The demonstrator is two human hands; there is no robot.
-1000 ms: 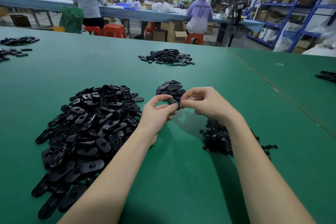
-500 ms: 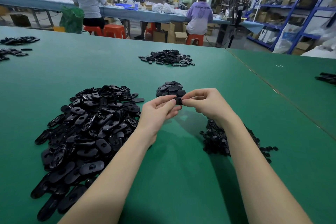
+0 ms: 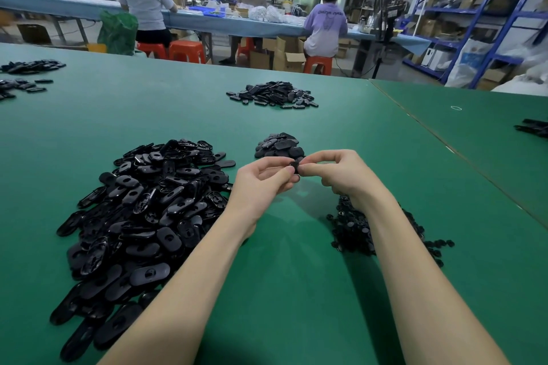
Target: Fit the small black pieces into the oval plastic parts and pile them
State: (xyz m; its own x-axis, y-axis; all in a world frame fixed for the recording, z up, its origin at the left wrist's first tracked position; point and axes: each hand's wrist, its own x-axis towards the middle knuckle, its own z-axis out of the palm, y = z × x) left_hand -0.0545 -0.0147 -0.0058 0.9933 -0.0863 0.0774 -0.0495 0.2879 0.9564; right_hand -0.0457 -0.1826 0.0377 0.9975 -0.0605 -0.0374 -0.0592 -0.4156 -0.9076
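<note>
Along the left edge of the green bench (image 3: 178, 104), two loose scatters of black parts (image 3: 26, 77) are lying far from your hands. Nearer you, towards the near-left corner, the big heap of oval plastic parts (image 3: 142, 216) is spreading out just beside your left forearm. Your left hand (image 3: 261, 184) is hovering above the bench, around the middle, with its fingers curled and its fingertips pinching one black part (image 3: 295, 167). Your right hand (image 3: 335, 170) is meeting it there, thumb and forefinger pinching the same part from the other side, so both hands are pressing in on it together. Whether the small piece is already seated in the oval part, I cannot tell. Just behind your fingertips, the small pile of finished parts (image 3: 280, 145) is sitting, and farther back towards the far edge another pile (image 3: 272, 95) is lying. Under your right wrist and forearm, the heap of small black pieces (image 3: 355, 228) is resting on the bench. At the right edge, a few more black parts (image 3: 533, 127) are showing.
</note>
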